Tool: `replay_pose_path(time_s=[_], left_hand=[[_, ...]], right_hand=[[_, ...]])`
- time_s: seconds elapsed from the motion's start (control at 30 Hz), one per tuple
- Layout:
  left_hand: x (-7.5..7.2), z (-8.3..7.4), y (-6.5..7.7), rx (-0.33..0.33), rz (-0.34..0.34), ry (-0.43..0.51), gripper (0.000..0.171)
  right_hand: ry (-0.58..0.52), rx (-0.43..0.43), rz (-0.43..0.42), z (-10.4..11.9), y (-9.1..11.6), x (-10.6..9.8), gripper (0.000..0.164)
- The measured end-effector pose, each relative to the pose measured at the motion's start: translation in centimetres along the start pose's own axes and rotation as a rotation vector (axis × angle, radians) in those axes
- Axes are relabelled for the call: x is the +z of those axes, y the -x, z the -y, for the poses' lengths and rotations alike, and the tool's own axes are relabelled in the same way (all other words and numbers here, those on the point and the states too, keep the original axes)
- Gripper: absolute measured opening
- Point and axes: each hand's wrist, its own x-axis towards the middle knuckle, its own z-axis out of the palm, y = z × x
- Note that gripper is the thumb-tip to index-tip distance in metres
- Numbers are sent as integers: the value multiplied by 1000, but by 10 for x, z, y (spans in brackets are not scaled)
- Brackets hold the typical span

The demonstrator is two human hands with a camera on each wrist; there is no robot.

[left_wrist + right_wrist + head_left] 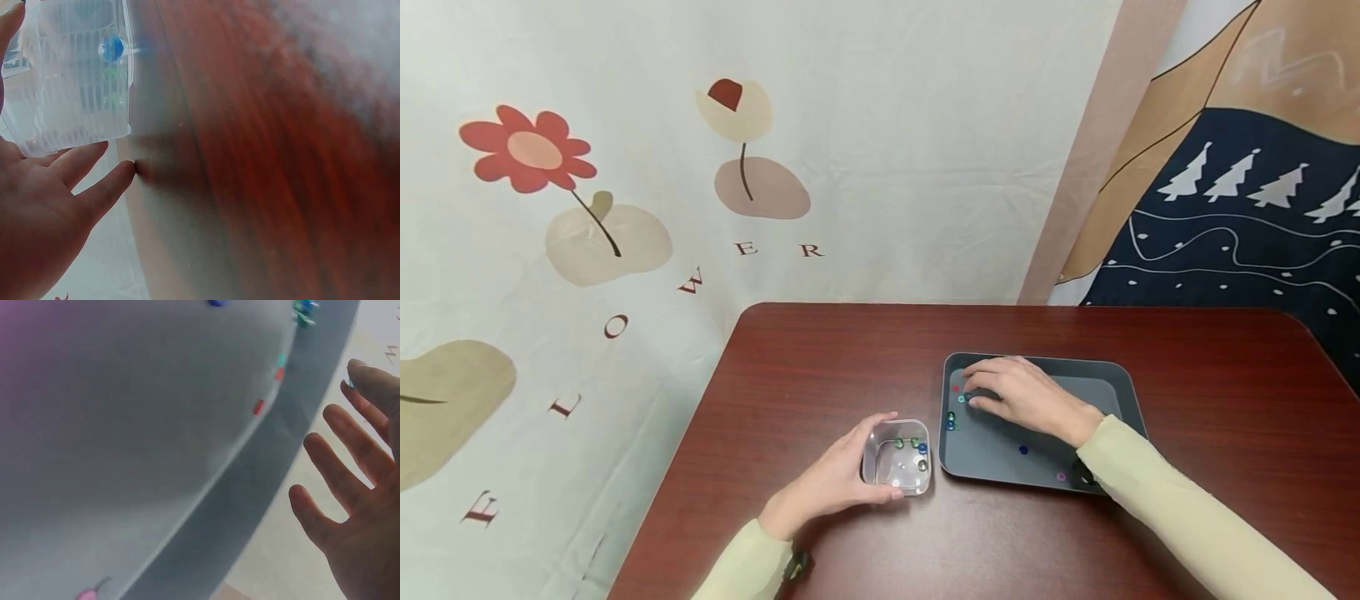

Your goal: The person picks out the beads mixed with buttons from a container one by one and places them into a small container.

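My left hand [827,475] grips a clear square plastic container [891,427] by its sides, thumb at the near side and fingers at the far side. Several glass marbles [922,465] lie inside it, and a blue marble [112,48] shows through its wall in the left wrist view. Over the left part of a grey tray [1037,477], my right hand [1026,396] pinches a small glassy marble [349,378] between thumb and index finger; most of it is hidden. Its other fingers are spread. More marbles [951,419] sit along the tray's left wall.
Small coloured pieces are scattered in the tray, among them a red one [956,388], a dark blue one [1023,450] and a pink ring [1062,477]. The tray stands on a reddish-brown wooden table [820,350], right of the container. A printed curtain [910,167] hangs behind.
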Motion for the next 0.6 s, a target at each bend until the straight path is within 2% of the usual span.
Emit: replay_pose_path(time_s=[0.23, 0.4, 0.6], left_hand=[[0, 1, 1, 19, 17, -1, 116], [-2, 2, 0, 55, 29, -7, 120], [-6, -2, -2, 54, 32, 47, 120]], right_hand=[[-26, 3, -92, 2, 7, -14, 23], [-64, 38, -109, 8, 14, -23, 24], [-106, 82, -145, 15, 25, -28, 26]])
